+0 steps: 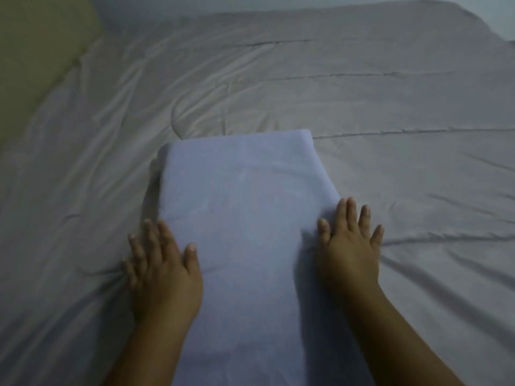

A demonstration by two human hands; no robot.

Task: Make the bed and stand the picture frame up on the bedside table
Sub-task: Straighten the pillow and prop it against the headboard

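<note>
A folded pale blue blanket (242,218) lies flat on the bed, a long rectangle running away from me. The bed sheet (362,101) under it is pale grey-pink and wrinkled. My left hand (164,271) rests palm down on the blanket's left edge, fingers spread, some of them on the sheet. My right hand (349,246) lies flat on the blanket's right edge, fingers apart. Neither hand grips anything. No picture frame or bedside table is in sight.
A yellowish-green surface (36,51), perhaps a pillow or wall, fills the far left corner. The bed's far right corner (457,12) rounds off against a pale wall. Long creases cross the sheet at the right.
</note>
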